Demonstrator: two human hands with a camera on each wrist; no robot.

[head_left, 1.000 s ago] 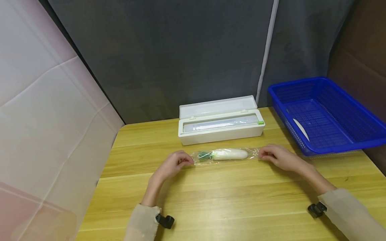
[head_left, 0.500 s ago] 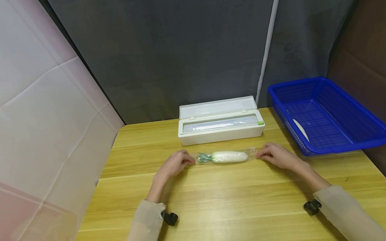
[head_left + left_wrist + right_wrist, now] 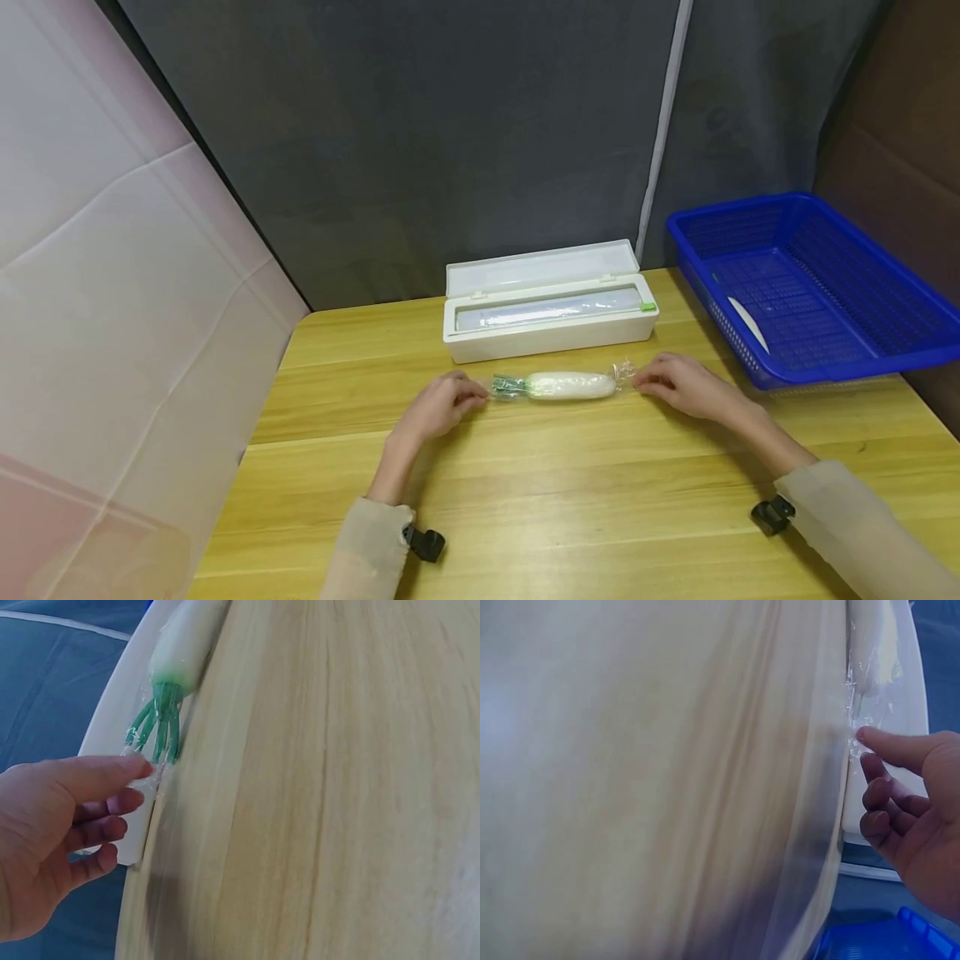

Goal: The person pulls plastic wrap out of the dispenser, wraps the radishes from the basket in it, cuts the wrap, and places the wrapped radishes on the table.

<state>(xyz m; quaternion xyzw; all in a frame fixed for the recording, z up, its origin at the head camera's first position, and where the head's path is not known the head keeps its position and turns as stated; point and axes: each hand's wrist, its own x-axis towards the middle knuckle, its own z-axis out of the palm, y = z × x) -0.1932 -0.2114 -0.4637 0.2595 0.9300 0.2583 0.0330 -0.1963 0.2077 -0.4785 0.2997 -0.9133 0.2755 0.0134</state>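
Note:
A white radish (image 3: 572,385) with green leaf stems (image 3: 509,387) lies sideways in front of the white box, rolled in clear cling film (image 3: 624,374). The film bunches narrow past both ends of the radish. At the leafy end, my left hand (image 3: 441,407) pinches the film between thumb and fingers; the left wrist view shows the thumb (image 3: 124,771) right at the stems' tips. My right hand (image 3: 687,387) pinches the gathered film at the other end. In the right wrist view its thumb (image 3: 900,746) meets the crinkled film, the other fingers loosely curled below.
Behind the radish stands a white cling film dispenser (image 3: 551,337), lid up, with a roll inside and a green slider (image 3: 648,307) at its right. A blue plastic basket (image 3: 810,367) at the right holds a white item (image 3: 748,323). A dark grey panel (image 3: 420,150) backs the wooden table (image 3: 540,500).
Both hands have moved slightly inward. The film's ends, spread flat before, are now gathered and narrower, and the radish has turned a little on its axis.

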